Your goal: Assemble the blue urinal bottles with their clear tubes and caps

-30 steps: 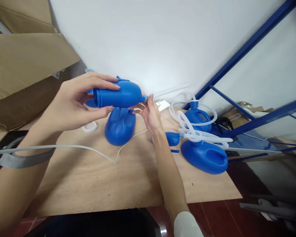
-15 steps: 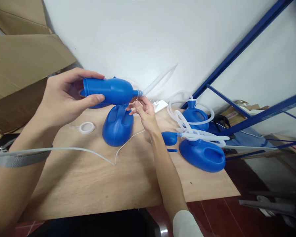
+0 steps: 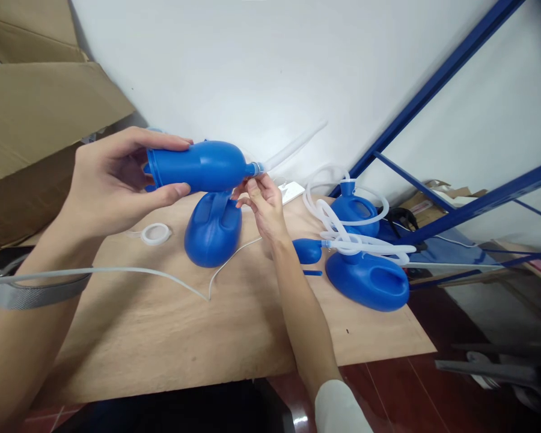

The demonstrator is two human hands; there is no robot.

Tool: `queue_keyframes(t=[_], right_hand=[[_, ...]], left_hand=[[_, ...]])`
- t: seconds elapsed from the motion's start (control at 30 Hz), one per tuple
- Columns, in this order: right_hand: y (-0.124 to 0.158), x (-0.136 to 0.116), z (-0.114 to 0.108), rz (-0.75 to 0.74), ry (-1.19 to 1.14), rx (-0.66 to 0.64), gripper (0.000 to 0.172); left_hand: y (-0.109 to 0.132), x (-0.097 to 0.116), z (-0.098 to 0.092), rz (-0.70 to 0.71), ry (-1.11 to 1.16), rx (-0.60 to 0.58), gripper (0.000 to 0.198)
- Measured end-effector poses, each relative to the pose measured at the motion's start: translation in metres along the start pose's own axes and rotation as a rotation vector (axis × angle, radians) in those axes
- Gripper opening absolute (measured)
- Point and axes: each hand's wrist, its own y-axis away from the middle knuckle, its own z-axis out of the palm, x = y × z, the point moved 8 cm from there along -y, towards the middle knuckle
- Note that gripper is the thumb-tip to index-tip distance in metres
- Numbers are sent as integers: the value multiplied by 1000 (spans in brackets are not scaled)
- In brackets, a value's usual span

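Observation:
My left hand (image 3: 112, 180) wraps round the wide end of a blue urinal cup (image 3: 202, 165), thumb below and fingers above, holding it sideways over the table. A translucent hose (image 3: 295, 144) runs from the cup's narrow neck up to the right. Where hose and neck meet sits a small wire hose clamp (image 3: 255, 169). My right hand (image 3: 267, 204) is closed at this joint from below, its thumb and fingertips at the clamp; the exact contact is partly hidden. Beneath the cup stands a blue urinal bottle (image 3: 213, 234) with a moulded handle.
Two more blue bottles (image 3: 369, 282) with coiled hoses (image 3: 338, 222) stand at the right, beside another blue cup (image 3: 307, 251). A white ring-shaped cap (image 3: 155, 234) lies left. A white cable (image 3: 153, 273) crosses the view. Cardboard boxes (image 3: 40, 114) and a blue rack (image 3: 415, 114) flank the table.
The hose, which earlier looked doubled or blurred, now shows as one sharper tube. Both hands keep nearly the same hold, and the whole view has shifted slightly.

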Motion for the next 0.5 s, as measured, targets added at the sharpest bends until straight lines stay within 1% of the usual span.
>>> queue_keyframes(t=[0.1, 0.2, 0.27, 0.33, 0.4, 0.5], right_hand=[[-1, -6, -1, -56, -94, 60, 50], [-2, -6, -4, -67, -142, 115, 50], [-3, -5, -6, -64, -155, 127, 49], [-3, -5, -6, -72, -166, 126, 47], [-3, -5, -6, -80, -175, 128, 45], [-2, -4, -4, -62, -189, 124, 43]], left_hand=[[0, 7, -1, 30, 9, 7, 47], [0, 9, -2, 4, -13, 14, 47], [0, 10, -2, -30, -25, 25, 47], [0, 7, -1, -111, -18, 34, 46], [-1, 4, 1, -224, -5, 46, 43], [-2, 3, 3, -369, -20, 54, 42]])
